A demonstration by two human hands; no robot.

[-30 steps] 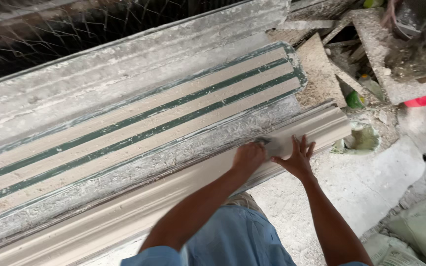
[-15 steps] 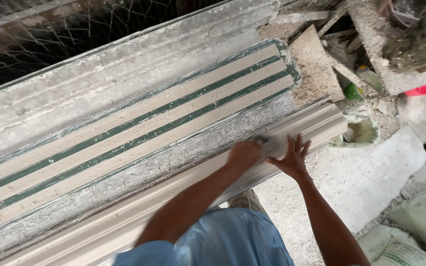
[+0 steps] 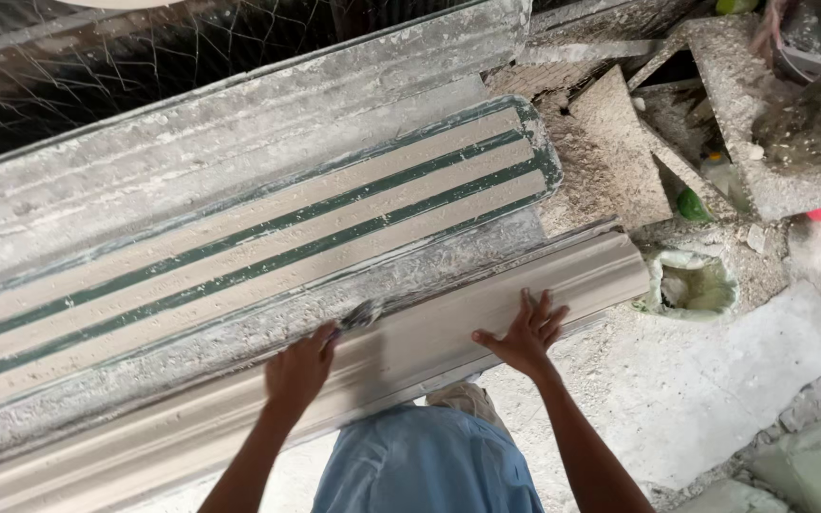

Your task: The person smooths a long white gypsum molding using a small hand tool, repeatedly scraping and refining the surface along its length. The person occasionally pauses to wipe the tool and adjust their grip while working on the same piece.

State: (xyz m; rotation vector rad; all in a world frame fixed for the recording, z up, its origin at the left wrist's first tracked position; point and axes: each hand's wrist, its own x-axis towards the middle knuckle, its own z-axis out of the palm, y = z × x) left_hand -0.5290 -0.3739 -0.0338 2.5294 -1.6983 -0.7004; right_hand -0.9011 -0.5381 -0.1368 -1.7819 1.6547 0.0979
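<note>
Since 1 second ago my left hand (image 3: 298, 370) slid left along the moulding (image 3: 486, 318), fingers clamped on what looks like a brush (image 3: 361, 314); right hand (image 3: 523, 334) presses flat, fingers spread.

A long cream plaster moulding (image 3: 410, 356), ribbed with curved profiles, is lying slantwise along the near edge of the green-striped casting bench (image 3: 239, 247), its right end jutting just past the bench's corner. A small brush (image 3: 358, 316) is resting against the moulding's upper edge.
</note>
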